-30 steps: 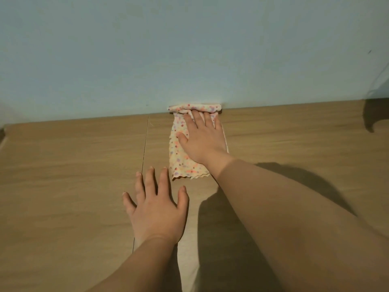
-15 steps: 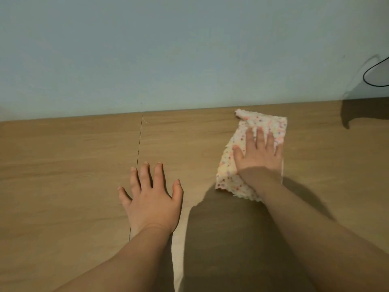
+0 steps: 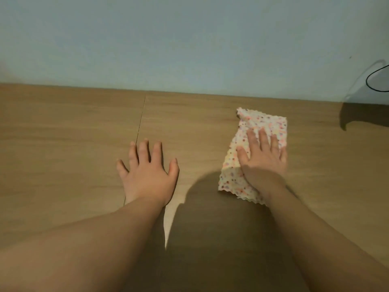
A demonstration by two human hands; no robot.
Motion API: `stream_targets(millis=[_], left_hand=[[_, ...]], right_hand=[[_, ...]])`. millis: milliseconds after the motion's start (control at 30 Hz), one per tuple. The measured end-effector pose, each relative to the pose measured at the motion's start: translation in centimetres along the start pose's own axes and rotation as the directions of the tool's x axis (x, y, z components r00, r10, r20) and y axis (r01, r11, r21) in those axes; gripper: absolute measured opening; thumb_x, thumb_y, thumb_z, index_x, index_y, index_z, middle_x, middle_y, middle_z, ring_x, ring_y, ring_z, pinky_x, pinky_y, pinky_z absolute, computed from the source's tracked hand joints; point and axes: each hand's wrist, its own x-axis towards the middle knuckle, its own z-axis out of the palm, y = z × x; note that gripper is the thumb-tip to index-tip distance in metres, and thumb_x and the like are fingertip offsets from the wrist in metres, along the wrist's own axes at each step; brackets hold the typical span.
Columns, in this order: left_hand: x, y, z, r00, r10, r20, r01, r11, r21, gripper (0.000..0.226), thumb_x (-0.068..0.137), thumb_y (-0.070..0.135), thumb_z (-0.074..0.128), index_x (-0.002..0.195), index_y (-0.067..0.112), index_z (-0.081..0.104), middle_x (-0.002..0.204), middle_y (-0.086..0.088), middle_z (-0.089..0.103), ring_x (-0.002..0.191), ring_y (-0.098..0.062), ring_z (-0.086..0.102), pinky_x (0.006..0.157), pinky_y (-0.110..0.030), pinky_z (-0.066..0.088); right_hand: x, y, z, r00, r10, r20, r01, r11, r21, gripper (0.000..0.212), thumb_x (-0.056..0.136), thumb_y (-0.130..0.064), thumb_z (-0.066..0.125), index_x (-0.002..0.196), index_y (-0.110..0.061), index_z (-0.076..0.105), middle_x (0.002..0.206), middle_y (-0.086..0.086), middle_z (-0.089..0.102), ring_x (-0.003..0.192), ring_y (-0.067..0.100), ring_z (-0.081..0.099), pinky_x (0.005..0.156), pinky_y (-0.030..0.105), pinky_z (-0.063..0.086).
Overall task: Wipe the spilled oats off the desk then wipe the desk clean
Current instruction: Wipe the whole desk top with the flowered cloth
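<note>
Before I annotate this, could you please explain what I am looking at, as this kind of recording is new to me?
There is no machine: a person wears one wide-angle camera on the head, looking forward and down, so both bare arms are the wearer's own. The surface is a wooden desk against a pale wall. The left hand rests flat on the wood, fingers spread, holding nothing. The right hand presses flat on a dotted cloth lying on the desk; nothing is gripped. A dark cable shows at the right edge. No oats are visible.
</note>
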Motion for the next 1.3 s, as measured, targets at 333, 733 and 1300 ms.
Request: stream_targets(millis=[333,733,1300], left_hand=[[0.2,-0.5,0.5,1.000,0.021,-0.011,-0.021,1.000,-0.021,0.063,0.093,0.057,0.019,0.149,0.032,0.009,0.159,0.001,-0.001,0.145,-0.021,-0.010,0.113,-0.054,-0.002],[0.0,-0.5,0.5,0.999,0.036,-0.037,-0.036,0.999,-0.012,0.061,0.093,0.055,0.020,0.149,0.030,0.014,0.159,-0.001,0.004,0.145,-0.024,-0.005,0.113,-0.055,0.000],[-3.6,-3.5,0.0,0.968,0.239,0.078,-0.243,0.969,0.045,0.058,0.099,0.050,0.015,0.151,0.027,0.007,0.160,-0.002,-0.002,0.146,-0.023,-0.006,0.117,-0.049,-0.001]], right_hand=[[-10.4,-7.6,3.1,0.932,-0.354,-0.071,0.354,0.935,-0.013,0.062,0.089,-0.053,0.025,0.146,-0.027,0.030,0.154,0.004,0.026,0.142,0.030,0.019,0.113,0.049,0.010],[-9.8,1.2,2.0,0.994,0.106,-0.028,-0.106,0.994,-0.002,0.062,0.094,-0.055,0.011,0.150,-0.032,-0.005,0.158,-0.002,-0.009,0.144,0.023,-0.010,0.116,0.047,-0.001],[-18.9,4.2,3.0,0.998,0.052,0.043,-0.054,0.998,0.033,0.062,0.095,-0.057,0.007,0.147,-0.033,-0.017,0.155,-0.004,-0.023,0.141,0.019,-0.023,0.116,0.045,-0.007]])
